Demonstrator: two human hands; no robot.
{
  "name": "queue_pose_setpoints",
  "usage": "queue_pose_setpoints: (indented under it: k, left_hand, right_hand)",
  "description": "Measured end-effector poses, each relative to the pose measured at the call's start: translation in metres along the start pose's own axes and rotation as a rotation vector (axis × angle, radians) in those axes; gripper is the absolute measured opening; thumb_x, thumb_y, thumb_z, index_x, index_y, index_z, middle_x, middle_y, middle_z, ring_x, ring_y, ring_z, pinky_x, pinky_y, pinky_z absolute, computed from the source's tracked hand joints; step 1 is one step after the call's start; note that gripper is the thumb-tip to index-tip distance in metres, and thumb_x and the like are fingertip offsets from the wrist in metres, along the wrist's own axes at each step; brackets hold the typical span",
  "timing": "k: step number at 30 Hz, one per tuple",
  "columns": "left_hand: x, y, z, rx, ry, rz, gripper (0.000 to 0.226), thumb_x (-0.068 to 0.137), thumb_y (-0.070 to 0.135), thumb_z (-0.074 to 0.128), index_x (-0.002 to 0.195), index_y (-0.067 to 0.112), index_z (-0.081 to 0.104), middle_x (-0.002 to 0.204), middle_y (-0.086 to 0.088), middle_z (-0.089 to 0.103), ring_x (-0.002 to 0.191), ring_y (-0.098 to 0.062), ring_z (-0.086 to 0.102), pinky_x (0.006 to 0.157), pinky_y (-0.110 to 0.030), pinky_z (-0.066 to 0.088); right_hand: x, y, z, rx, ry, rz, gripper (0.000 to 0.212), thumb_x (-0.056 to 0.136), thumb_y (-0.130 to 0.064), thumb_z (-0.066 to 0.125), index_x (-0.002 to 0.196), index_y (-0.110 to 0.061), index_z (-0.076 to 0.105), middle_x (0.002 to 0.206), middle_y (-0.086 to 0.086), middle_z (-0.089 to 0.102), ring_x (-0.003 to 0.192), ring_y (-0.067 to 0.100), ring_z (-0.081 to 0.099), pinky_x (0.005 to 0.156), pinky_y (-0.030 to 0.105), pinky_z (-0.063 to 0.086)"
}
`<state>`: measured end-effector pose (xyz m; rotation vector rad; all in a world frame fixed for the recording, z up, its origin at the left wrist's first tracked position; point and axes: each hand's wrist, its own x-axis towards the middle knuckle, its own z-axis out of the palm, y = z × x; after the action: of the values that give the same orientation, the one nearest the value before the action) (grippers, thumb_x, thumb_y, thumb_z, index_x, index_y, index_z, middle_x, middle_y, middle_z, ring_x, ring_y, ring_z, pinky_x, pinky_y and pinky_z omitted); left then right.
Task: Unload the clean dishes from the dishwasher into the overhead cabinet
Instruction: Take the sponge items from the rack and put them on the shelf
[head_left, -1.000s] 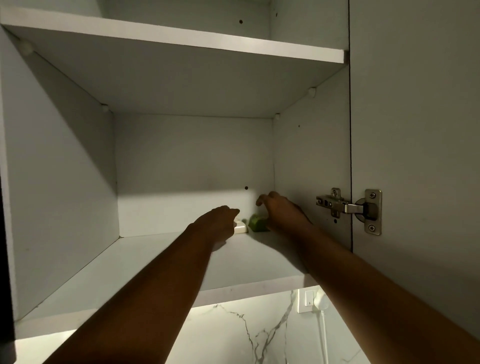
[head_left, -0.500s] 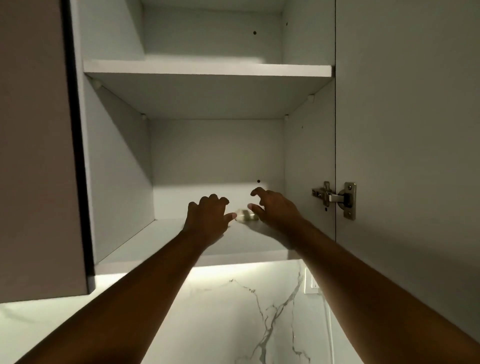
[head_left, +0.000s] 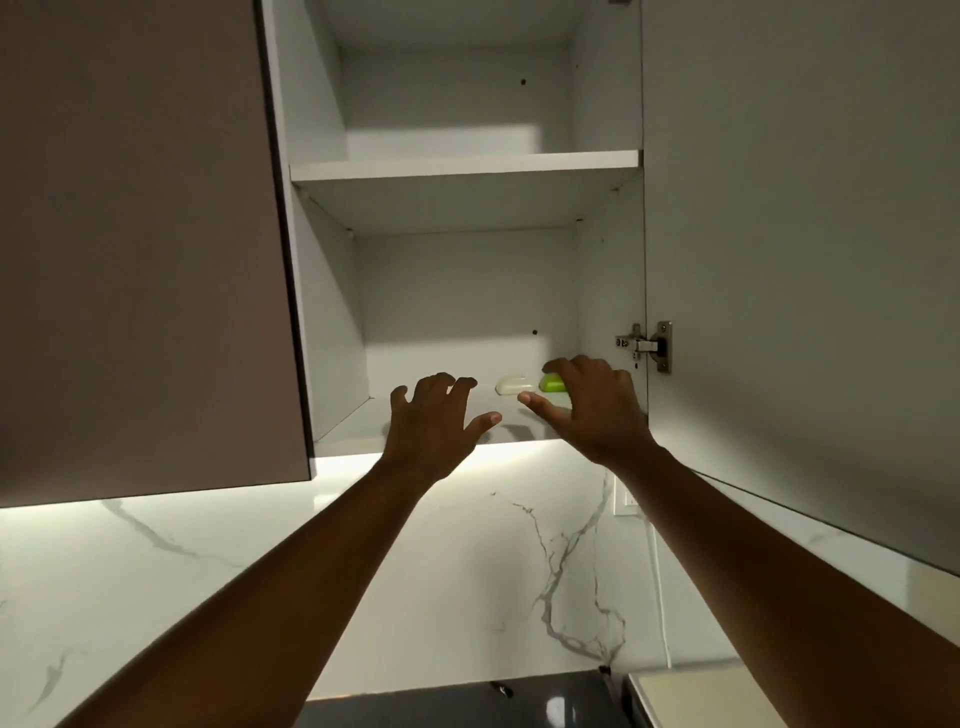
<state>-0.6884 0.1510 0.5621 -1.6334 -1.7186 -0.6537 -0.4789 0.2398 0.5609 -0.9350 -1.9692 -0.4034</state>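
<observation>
White dish (head_left: 513, 385): small, pale, low; on the lower shelf (head_left: 358, 423) of the overhead cabinet, toward the back wall, right of centre. Apart from both hands.
Green dish (head_left: 551, 383): bright green, low; just right of the white dish on the same shelf, close to the cabinet's right wall. Right edge hidden behind the right hand's fingers; contact with those fingers cannot be told.
Right hand (head_left: 592, 402): raised in front of the lower shelf, right of the white dish and nearer the camera. Fingers spread and loosely bent, thumb pointing left toward the left hand; holding nothing.
Left hand (head_left: 435, 418): raised in front of the lower shelf's front edge, left of the white dish and below it in view. Fingers wide and slightly curled, thumb out to the right; holding nothing. Thumb tips of the two hands near, not touching.
Overhead cabinet (head_left: 332, 322): open, white inside, lower part of the back wall lit. Upper shelf (head_left: 462, 167) above the white dish.
Door (head_left: 800, 260): open, right of the white dish, seen from its inner face; metal hinge (head_left: 647, 345) above and right of the right hand.
Neighbouring cabinet front (head_left: 140, 249): closed, left of the white dish.
Marble backsplash (head_left: 467, 571): below the cabinet, white with grey veins, lit from under the cabinet.
Wall outlet (head_left: 625, 500): white, on the backsplash below the right hand.
</observation>
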Motion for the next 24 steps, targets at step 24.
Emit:
queue_pose_setpoints:
  k: [24]
  left_hand:
    - [-0.306, 0.186, -0.058, -0.436, -0.508, 0.292, 0.072, 0.083, 0.077, 0.036, 0.141, 0.035, 0.040, 0.142, 0.003, 0.049, 0.132, -0.020, 0.045, 0.104, -0.045, 0.035]
  right_hand:
    - [-0.436, -0.047, -0.197, -0.384, -0.320, 0.520, 0.072, 0.084, -0.080, 0.034, 0.132, -0.029, 0.049, 0.126, 0.000, 0.057, 0.115, 0.023, 0.055, 0.091, 0.043, 0.045]
